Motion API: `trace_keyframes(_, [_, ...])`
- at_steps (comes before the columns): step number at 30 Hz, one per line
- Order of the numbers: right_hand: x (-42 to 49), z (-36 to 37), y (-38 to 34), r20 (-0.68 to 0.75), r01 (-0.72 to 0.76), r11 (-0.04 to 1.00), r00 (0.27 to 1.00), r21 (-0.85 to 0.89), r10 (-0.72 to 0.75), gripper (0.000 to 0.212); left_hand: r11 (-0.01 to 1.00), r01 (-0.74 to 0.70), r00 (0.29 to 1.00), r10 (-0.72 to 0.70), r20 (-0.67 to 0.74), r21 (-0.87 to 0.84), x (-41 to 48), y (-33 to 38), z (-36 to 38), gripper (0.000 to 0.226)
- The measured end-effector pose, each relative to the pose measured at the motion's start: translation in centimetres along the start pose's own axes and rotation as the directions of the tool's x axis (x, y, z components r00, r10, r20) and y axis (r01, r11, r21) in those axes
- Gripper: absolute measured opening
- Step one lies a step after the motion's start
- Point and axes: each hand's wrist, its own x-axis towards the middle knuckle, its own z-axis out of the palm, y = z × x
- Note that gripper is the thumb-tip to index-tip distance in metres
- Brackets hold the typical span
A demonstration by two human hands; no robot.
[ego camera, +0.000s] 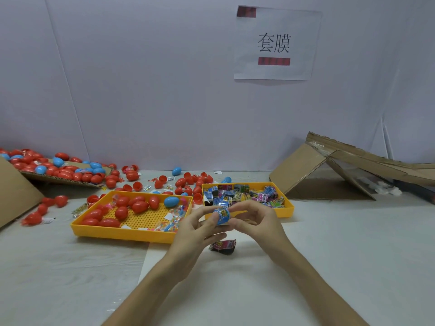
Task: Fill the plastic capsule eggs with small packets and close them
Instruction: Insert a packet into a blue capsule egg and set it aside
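Blue egg half point(223, 220) is held up off the table point(329, 255) between both hands. Left hand point(195, 229) pinches it with thumb and forefinger; right hand point(256, 222) has curled fingertips closed on its other side. Printed packet point(219, 211) sits at the open mouth, seemingly only part way in. Risks, as judged: a packet standing proud of the rim would jam the seam when the other half is pressed on, leaving the egg part shut or nipping the wrapper. A hard pinch on smooth plastic could squirt the half out of the fingers and spill the packet. No mating half shows in either hand, so one hand must let go to fetch it, and a one-handed hold could tip the contents out. Loose pink-and-black packet point(223, 247) lies on the table directly beneath the hands and could be overlooked or swept off by a wrist. Packet tray point(288, 214) is just beyond the right hand and egg tray point(122, 234) is beside the left hand, both near enough to be knocked. Writing: paper sign point(296, 31) on the wall far beyond the hands reads 套膜; its two red blocks are blurred and unreadable. Packet print is too small to read, and no brand can be made out.
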Motion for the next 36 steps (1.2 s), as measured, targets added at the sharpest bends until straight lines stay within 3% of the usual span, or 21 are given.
trace_keyframes(12, [-0.2,0.01,0.15,-0.009,0.004,0.999,1.0,0.054,-0.004,0.016,0.999,-0.029,0.997,0.027,0.079,0.035,-0.44,0.02,0.25,0.037])
trace_keyframes(21, [-0.3,0.41,0.02,0.008,0.004,0.999,1.0,0.046,-0.004,0.019,0.996,-0.054,0.998,0.052,0.029,0.071,-0.47,0.23,0.33,0.036])
trace_keyframes(27, [-0.35,0.43,-0.17,0.023,0.013,0.998,1.0,0.053,-0.014,0.008,0.997,-0.052,0.999,0.051,0.016,0.062,-0.41,0.29,0.21,0.041])
trace_keyframes(32, [-0.38,0.44,-0.08,0.03,0.016,0.996,0.999,0.091,-0.019,0.009,0.988,-0.106,0.994,0.108,-0.01,0.117,-0.29,0.15,0.11,0.045])
trace_keyframes(36, [-0.24,0.3,-0.03,0.023,0.005,0.99,1.0,0.14,-0.008,0.026,0.979,-0.167,0.985,0.169,-0.013,0.121,-0.2,0.31,0.12,0.056])
